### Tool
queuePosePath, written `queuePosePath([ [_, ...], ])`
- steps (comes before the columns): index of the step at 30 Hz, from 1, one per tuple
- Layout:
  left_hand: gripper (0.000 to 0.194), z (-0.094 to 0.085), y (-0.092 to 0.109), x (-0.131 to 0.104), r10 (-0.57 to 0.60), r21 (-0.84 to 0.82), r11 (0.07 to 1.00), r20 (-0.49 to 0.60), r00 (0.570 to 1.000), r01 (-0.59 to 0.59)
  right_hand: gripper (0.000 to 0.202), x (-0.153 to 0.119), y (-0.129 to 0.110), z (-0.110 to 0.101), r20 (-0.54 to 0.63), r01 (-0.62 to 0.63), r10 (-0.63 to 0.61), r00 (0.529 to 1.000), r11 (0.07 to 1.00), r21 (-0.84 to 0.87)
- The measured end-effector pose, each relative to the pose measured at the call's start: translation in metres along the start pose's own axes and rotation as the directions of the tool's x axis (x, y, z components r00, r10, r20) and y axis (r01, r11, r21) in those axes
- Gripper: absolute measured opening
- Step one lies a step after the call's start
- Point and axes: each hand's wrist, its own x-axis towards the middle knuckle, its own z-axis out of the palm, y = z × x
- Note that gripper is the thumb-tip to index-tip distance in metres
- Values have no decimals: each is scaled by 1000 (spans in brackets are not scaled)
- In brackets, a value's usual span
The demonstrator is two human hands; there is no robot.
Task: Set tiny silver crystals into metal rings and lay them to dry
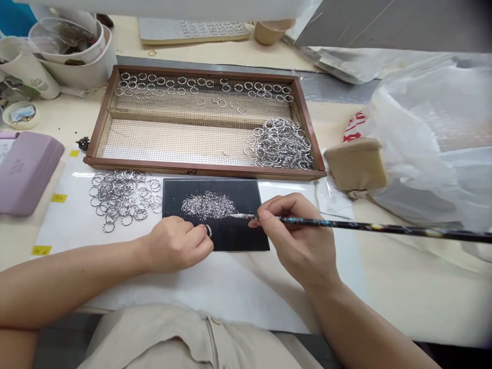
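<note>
My left hand [182, 245] is closed on a small silver ring [208, 231], pinched at its fingertips over the front part of a black mat [246, 238]. Tiny shiny stones [207, 205] lie heaped on the mat. My right hand [298, 233] grips a long thin brush [346, 224] with a dark, speckled handle. Its pale tip points left, at the right edge of the stones. Left of the mat, many silver rings [119, 197] lie in a loose pile on the white sheet [230, 287].
Behind the mat stands a wooden-framed mesh tray [207, 169] with rows of rings and a ring heap [282, 143]. A purple case [31, 171] and white tubs [82, 66] are at left. Right are a tan block [357, 164] and a plastic bag [415, 118].
</note>
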Motion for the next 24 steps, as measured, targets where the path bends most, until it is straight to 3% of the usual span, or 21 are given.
queuePosePath([
  [4, 20, 1, -1, 0, -23, -26, 999, -1, 1000, 23, 16, 8, 8, -4, -82, -121, 113, 990, 988, -96],
  [11, 22, 0, -2, 1, -34, -45, 998, 0, 999, 34, 17, 11, 8, -6, -73, -125, 110, 991, 962, -244],
  [24, 23, 1, -2, 2, -29, -32, 999, -2, 1000, 29, 16, 12, 8, -6, -74, -114, 98, 992, 960, -257],
])
